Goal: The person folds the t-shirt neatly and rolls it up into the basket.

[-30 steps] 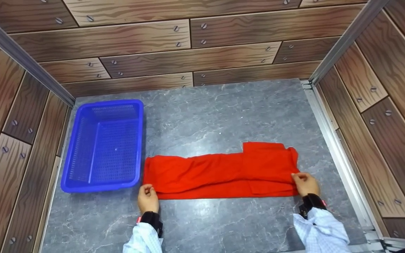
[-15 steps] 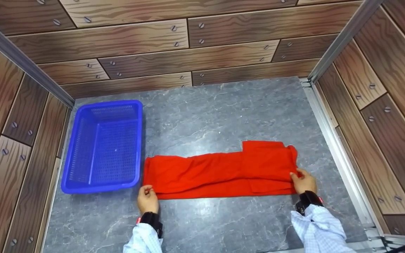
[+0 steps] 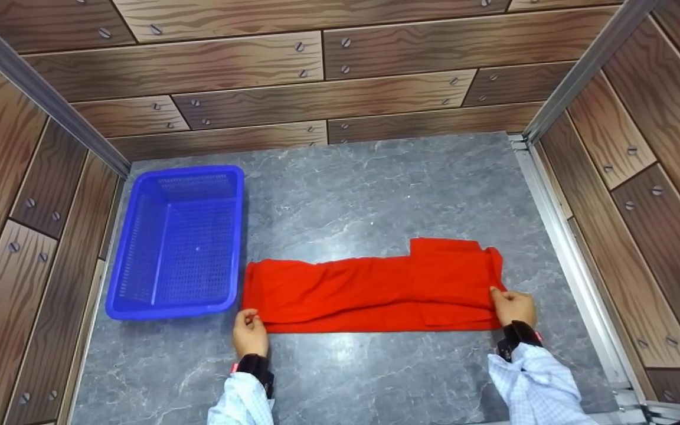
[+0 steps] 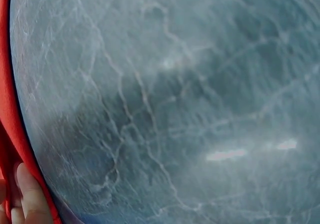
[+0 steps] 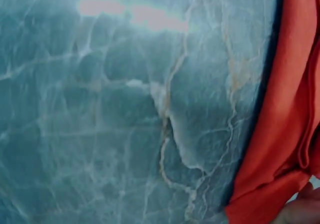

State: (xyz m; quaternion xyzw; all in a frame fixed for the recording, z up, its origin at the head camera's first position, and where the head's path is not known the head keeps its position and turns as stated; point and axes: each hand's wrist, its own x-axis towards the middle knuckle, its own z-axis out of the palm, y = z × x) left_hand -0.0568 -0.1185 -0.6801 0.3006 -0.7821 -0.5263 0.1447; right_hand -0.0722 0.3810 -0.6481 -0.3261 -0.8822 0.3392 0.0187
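A red garment (image 3: 369,292), folded into a long flat strip, lies across the front of the grey surface. Its right end is wider, with a squared flap standing out on the far side. My left hand (image 3: 250,334) pinches the near left corner; in the left wrist view, the thumb (image 4: 31,194) lies against the red fabric (image 4: 12,109). At the near right end, my right hand (image 3: 515,308) pinches the garment's edge between thumb and fingers. Only a little of that hand (image 5: 300,209) shows in the right wrist view, beside the creased red fabric (image 5: 280,119).
A blue plastic basket (image 3: 235,248) with perforated sides stands left of the garment, close to its left end. Wood-patterned walls (image 3: 245,65) enclose the grey marbled surface (image 3: 340,195) at the back and both sides. A metal rail (image 3: 564,254) runs along the right edge.
My right fingers spread slightly at the garment's right edge half a second ago, then came back together on it. The left hand and garment stay nearly still; the head view shifts slightly.
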